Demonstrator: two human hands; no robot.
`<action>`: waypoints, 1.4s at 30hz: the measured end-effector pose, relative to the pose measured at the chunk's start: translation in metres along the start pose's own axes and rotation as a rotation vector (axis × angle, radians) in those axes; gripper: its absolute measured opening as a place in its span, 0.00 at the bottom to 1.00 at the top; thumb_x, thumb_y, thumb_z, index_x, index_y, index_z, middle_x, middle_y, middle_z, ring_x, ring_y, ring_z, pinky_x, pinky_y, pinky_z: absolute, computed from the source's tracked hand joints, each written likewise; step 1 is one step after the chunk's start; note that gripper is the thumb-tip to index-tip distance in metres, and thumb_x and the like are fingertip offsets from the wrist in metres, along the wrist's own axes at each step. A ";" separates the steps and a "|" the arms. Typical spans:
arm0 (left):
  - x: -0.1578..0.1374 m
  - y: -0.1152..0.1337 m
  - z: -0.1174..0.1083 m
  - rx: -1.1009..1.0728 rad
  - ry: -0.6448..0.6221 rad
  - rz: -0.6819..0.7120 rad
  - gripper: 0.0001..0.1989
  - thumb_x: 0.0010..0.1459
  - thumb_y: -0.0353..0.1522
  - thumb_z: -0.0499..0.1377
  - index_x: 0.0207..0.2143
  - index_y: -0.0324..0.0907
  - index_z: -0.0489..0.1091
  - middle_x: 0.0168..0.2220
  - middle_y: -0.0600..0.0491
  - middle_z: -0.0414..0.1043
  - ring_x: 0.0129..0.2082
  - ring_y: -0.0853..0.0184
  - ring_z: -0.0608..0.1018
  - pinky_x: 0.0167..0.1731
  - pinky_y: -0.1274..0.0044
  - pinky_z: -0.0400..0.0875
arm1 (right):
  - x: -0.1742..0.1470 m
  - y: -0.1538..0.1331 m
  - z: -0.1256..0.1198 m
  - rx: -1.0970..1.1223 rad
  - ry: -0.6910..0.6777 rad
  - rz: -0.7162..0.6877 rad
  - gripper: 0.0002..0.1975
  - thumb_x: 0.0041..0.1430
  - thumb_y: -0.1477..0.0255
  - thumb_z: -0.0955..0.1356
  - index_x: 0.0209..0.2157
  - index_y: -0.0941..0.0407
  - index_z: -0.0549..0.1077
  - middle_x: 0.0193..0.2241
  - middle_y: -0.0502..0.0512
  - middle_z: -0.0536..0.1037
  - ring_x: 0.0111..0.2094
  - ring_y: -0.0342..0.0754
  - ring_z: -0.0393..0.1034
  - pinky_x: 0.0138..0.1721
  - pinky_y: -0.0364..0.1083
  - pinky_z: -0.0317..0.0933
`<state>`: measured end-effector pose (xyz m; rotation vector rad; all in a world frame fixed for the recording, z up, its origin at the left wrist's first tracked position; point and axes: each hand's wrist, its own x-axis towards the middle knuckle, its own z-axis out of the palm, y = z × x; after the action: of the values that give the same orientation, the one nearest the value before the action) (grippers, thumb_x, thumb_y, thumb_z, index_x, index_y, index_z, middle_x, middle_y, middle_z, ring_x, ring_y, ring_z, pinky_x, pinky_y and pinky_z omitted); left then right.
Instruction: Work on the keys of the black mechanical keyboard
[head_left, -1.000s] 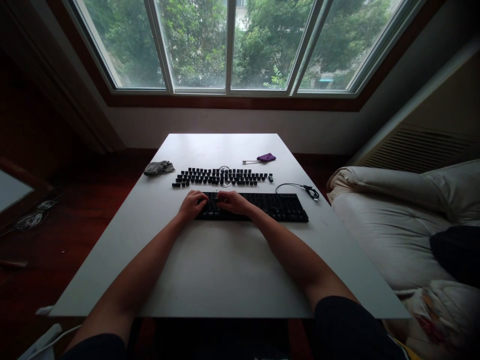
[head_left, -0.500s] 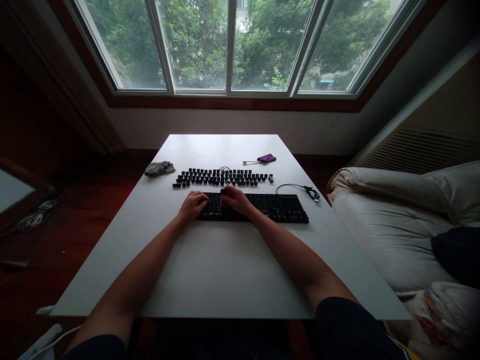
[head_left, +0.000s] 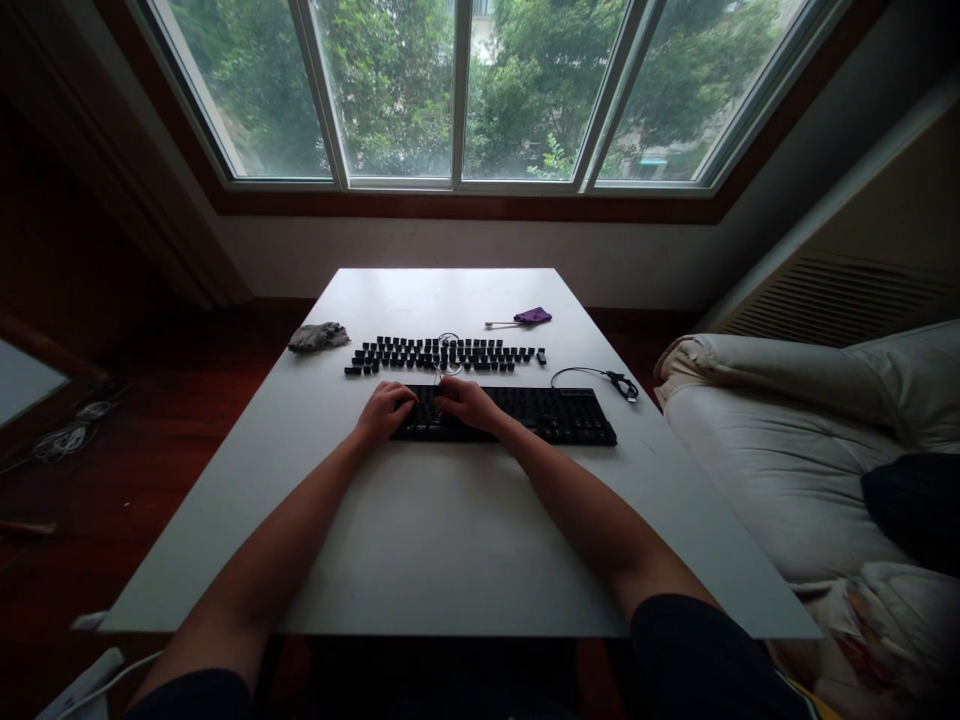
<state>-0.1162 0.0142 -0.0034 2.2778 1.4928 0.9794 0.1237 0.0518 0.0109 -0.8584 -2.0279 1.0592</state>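
Observation:
A black keyboard point(head_left: 559, 415) lies across the white table, several of its keys lacking caps. My left hand point(head_left: 385, 410) grips its left end, fingers curled and thumb over the top. Just to the right, my right hand point(head_left: 466, 402) is closed in a pinch low over the left part of the keyboard. A thin wire point(head_left: 437, 375) rises from the pinch, as on a wire keycap puller; the part inside my fingers is hidden. Behind the keyboard, loose black keycaps point(head_left: 405, 352) sit in rows, with thin wire loops point(head_left: 449, 337) among them.
On the table point(head_left: 450, 540) lie a crumpled grey cloth point(head_left: 319, 337) at the left and a purple cloth point(head_left: 533, 315) with thin sticks point(head_left: 501, 324) at the back. A coiled black cable point(head_left: 624, 386) rests at the right. A padded sofa point(head_left: 780, 470) borders the right side.
My right hand has shifted slightly left and lower, its fingers nearer the keys. The dark piece seen at its fingertips is now out of sight. My left hand has stayed put.

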 end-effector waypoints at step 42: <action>0.009 0.027 0.004 -0.022 -0.068 0.100 0.11 0.62 0.36 0.61 0.47 0.48 0.74 0.46 0.51 0.76 0.50 0.57 0.73 0.52 0.63 0.67 | -0.004 0.012 -0.004 0.105 0.119 -0.071 0.12 0.56 0.62 0.72 0.36 0.56 0.73 0.27 0.51 0.78 0.29 0.46 0.72 0.32 0.44 0.65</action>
<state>-0.0922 0.0107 0.0115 2.3652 1.3467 0.9303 0.1314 0.0556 0.0013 -0.7713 -1.8734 1.0400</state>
